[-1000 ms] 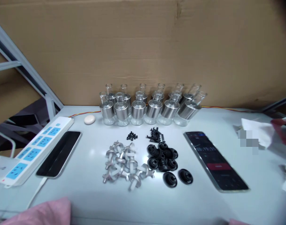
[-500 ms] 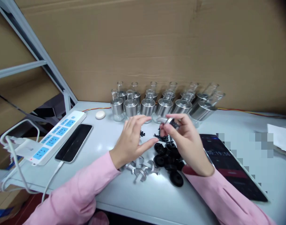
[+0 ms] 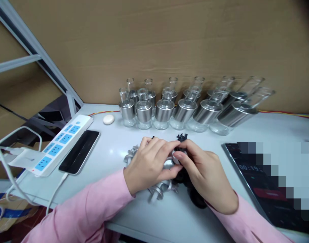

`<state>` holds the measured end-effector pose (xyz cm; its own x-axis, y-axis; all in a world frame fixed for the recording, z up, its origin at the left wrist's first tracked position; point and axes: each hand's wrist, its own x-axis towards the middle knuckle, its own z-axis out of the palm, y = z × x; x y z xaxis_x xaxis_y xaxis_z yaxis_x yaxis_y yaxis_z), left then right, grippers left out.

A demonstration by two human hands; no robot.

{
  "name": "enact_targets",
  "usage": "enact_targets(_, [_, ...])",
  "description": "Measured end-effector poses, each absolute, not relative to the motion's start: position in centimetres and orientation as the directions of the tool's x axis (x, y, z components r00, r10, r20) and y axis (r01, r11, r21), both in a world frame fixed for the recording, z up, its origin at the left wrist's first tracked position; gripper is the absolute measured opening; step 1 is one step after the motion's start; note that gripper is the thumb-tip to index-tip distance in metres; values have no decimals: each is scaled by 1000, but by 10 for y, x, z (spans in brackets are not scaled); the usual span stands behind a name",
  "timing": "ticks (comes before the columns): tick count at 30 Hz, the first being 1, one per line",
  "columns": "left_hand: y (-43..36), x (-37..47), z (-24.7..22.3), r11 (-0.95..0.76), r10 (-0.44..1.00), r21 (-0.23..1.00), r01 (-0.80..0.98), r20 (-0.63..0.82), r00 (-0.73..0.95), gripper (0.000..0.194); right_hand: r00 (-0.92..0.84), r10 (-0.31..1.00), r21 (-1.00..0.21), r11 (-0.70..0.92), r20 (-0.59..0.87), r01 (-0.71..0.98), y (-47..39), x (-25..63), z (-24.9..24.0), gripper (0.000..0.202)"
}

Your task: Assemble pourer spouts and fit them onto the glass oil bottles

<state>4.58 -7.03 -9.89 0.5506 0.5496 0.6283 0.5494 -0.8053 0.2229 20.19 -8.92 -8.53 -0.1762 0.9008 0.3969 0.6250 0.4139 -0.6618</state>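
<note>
Both hands meet over the table around a silver pour spout (image 3: 169, 163), a small metal piece with a round disc, mostly covered by fingers. My left hand (image 3: 150, 162) closes on it from the left, thumb below and fingers above. From the right, my right hand (image 3: 207, 172) pinches its disc end between thumb and index finger. Under and beside my left hand lie several more silver spouts (image 3: 156, 193). Black round caps (image 3: 198, 199) are heaped beneath my right hand, partly hidden. Small black plastic parts (image 3: 181, 137) show just beyond the fingertips.
Glass bottles with steel sleeves (image 3: 165, 110) stand in two rows at the back. To the left are a white power strip (image 3: 54, 152), a phone (image 3: 80, 153) and a round white object (image 3: 108, 119). A tablet showing a timer (image 3: 245, 179) lies at the right.
My left hand has moved right and closed on the spout, which my right hand held alone before. My right hand has come lower. The view has shifted slightly closer.
</note>
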Motion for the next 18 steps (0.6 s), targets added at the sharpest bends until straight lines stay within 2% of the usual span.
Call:
enact_targets(6, [-68,43,-97,-791,532,124,599,622,574,45,-128,936,-732,337,327,592,-96,196,-83,16])
enact_targets(10, [-68,43,-97,-777,507,43,628,634,584,44,-85,957,-782,276,277,559,-95,196,-86,17])
enact_targets(14, [-69,44,-98,-772,514,42,634,628,585,44,-45,981,-848,184,187,498,-94,197,-92,23])
enact_targets(18, [-69,45,-100,-768,532,49,638,603,594,45,-8,995,-933,96,99,348,-94,195,-94,28])
